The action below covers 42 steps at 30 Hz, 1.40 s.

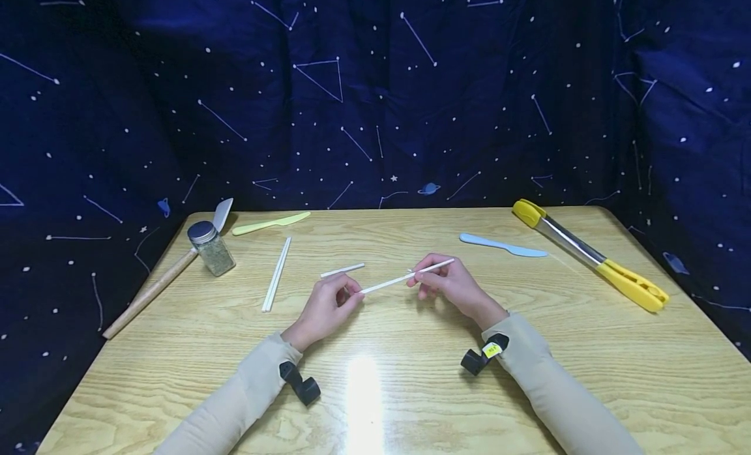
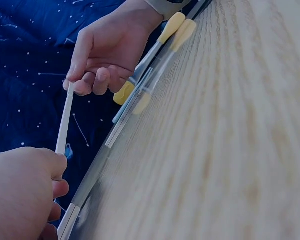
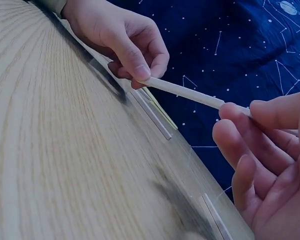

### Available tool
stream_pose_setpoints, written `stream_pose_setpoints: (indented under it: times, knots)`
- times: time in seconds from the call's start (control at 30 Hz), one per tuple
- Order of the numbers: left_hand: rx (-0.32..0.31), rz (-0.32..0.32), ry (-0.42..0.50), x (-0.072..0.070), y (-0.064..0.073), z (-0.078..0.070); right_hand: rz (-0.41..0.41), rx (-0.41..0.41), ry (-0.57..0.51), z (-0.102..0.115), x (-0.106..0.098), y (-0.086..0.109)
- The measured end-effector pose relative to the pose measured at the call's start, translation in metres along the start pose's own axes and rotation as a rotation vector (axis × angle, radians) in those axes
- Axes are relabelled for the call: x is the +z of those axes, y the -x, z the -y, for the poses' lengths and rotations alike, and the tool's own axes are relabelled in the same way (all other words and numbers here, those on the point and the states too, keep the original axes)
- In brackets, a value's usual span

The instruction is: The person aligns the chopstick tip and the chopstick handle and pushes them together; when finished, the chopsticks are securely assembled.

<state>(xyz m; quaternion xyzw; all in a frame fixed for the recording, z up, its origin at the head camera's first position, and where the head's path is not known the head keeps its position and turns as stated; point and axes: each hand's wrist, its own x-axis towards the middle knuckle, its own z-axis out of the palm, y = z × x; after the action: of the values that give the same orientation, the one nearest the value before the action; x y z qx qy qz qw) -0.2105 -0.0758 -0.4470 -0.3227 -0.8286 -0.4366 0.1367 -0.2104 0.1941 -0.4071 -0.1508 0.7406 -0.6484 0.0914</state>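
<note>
1 white stick (image 1: 384, 285) pinched by left hand (image 1: 327, 308) and right hand (image 1: 448, 284), yellow tongs (image 1: 572, 239) chilling near the surface (image 1: 434, 377)'s right edge.

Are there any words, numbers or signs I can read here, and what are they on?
None can be read for sure.
Yellow-and-white sticker, on the right wrist's black device: dark marks, too small to read.
Jar: no lettering visible.
Curtain: star patterns, no words.

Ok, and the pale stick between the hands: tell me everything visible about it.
The pale stick is thin and straight, its material unclear. It slants above the table: the left hand pinches one end, and the right hand pinches it further along, its other end projecting past the grip.
</note>
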Motion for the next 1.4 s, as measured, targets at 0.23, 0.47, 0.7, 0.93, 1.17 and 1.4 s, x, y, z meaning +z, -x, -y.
stream_pose_setpoints:
  times: [0.23, 0.47, 0.7, 0.93, 1.17, 1.4]
  knots:
    - [0.007, 0.020, -0.016, 0.000, 0.002, -0.004, 0.006, -0.005, 0.015, -0.002, -0.001, -0.002]
    - [0.040, 0.021, -0.011, 0.000, 0.003, -0.007, 0.001, 0.019, 0.033, -0.003, -0.003, -0.003]
    - [0.051, 0.024, 0.016, 0.002, 0.003, -0.007, 0.011, -0.005, 0.051, -0.001, -0.001, -0.004]
    - [0.083, 0.023, 0.073, 0.006, 0.004, -0.015, 0.022, -0.004, 0.032, -0.003, -0.002, -0.002]
    - [0.144, 0.135, 0.108, 0.015, 0.003, -0.034, 0.087, -0.052, 0.107, -0.003, 0.013, -0.002]
    - [0.093, 0.278, 0.216, 0.016, 0.003, -0.039, 0.101, -0.018, 0.068, -0.001, 0.020, 0.002]
